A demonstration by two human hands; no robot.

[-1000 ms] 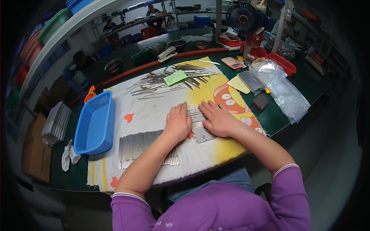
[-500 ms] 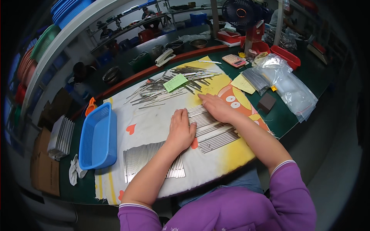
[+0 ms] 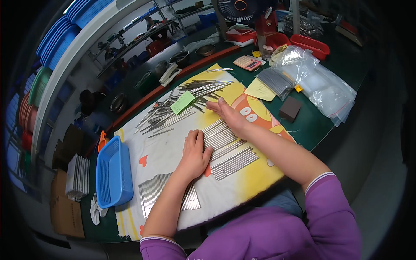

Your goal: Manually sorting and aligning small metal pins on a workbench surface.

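On the cloth in front of me lies a row of thin silvery metal rods (image 3: pixel 218 135), side by side. My left hand (image 3: pixel 195 154) rests against their left ends, fingers stretched and thumb apart. At the far right end of that row, my right hand (image 3: pixel 230 116) stands on edge with straight fingers and a raised thumb, gripping nothing. A nearer group of rods (image 3: pixel 235 164) lies just below. Further left, another aligned batch of rods (image 3: pixel 151 193) is partly hidden by my left forearm. Beyond both hands, loose rods (image 3: pixel 160 121) lie in a jumbled pile under a green paper note (image 3: pixel 182 102).
A blue plastic basket (image 3: pixel 113 173) stands at the cloth's left edge. On the right are a dark block (image 3: pixel 290 108), clear plastic bags (image 3: pixel 318 82), a pink calculator (image 3: pixel 247 63) and a red tray (image 3: pixel 311 47). A fan (image 3: pixel 238 8) stands at the back.
My right hand has turned from lying over the rods onto its edge, thumb up. My left hand stays beside the rods' left ends. The whole view has shifted slightly.
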